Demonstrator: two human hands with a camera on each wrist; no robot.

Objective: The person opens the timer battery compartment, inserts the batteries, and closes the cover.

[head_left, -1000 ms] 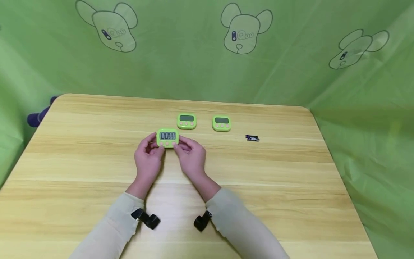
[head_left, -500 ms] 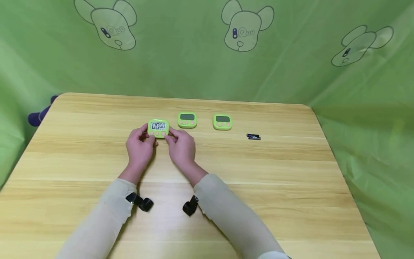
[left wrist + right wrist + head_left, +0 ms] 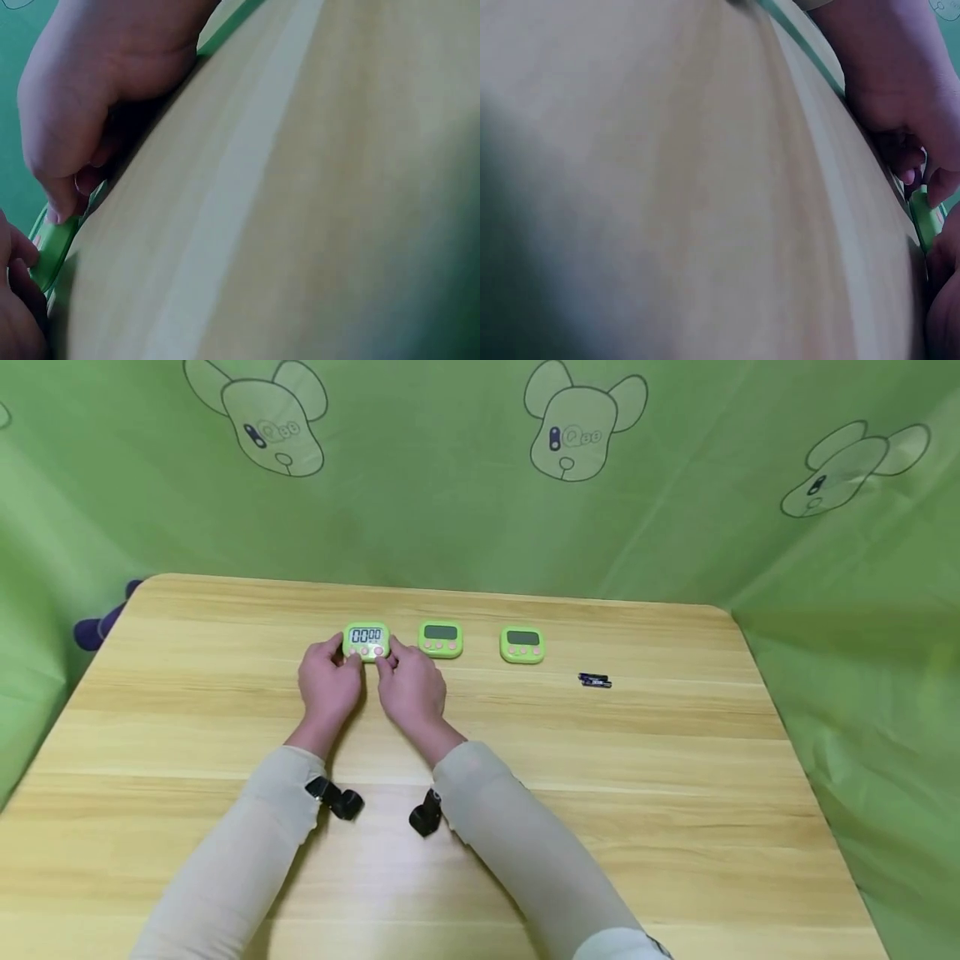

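Note:
A green digital timer [image 3: 367, 640] with pink buttons shows 00:00 on its lit display, at the back of the table, left of centre. My left hand [image 3: 330, 682] pinches its left side and my right hand [image 3: 412, 689] the right side, thumbs along the front edge by the buttons. Both wrist views catch the green edge of the timer [image 3: 54, 251] between fingers, low over the tabletop. Just to the right lies a second green timer [image 3: 440, 639], its screen blank. Farther right is a third timer [image 3: 522, 645], also blank, roughly in line with the other two.
Two small dark batteries [image 3: 595, 680] lie side by side, right of the timers. The wooden table [image 3: 637, 827] ends at a back edge close behind the timers. A green curtain [image 3: 450, 527] with printed bear heads hangs behind it and along the sides.
Both hands have carried the timer left and toward the back of the table, lowering it into line beside the two other timers. Those timers and the batteries stay in place.

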